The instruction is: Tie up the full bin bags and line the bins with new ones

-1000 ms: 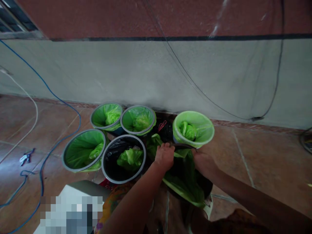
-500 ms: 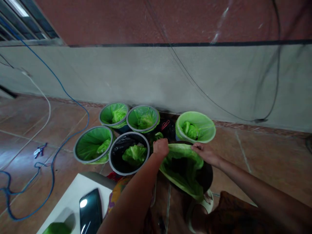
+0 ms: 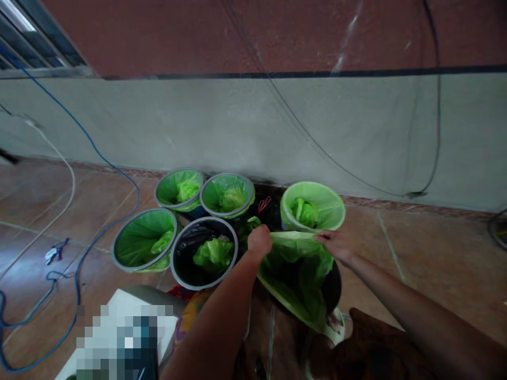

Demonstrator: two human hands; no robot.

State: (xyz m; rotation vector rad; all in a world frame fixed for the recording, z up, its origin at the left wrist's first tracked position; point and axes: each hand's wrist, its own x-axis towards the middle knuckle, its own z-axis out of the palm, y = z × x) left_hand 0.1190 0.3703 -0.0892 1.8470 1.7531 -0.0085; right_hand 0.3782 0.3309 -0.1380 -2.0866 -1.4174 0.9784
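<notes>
A green plastic bag (image 3: 293, 285) hangs in the mouth of a dark bin (image 3: 331, 285) on the floor in front of me. My left hand (image 3: 260, 241) is closed on the bag's far left edge. On the far right edge, my right hand (image 3: 335, 246) pinches the same bag between thumb and fingers. The rim stretches between both hands, and its near side droops over the front of the bin. Just left stands a grey-rimmed bin lined in black (image 3: 182, 248), with a crumpled green bag (image 3: 214, 255) inside. Behind is a green-lined bin (image 3: 330, 208).
Several more green-lined bins (image 3: 122, 248) stand to the left. A black bag with red string (image 3: 267, 211) lies by the wall. A blue cable (image 3: 89, 245) and keys (image 3: 56, 251) lie on the tiles. A white surface (image 3: 101, 316) at lower left is partly pixelated.
Both hands have drawn the bag's far edge slightly tauter, and the right hand has risen a little against the bin. The whole view has shifted slightly.
</notes>
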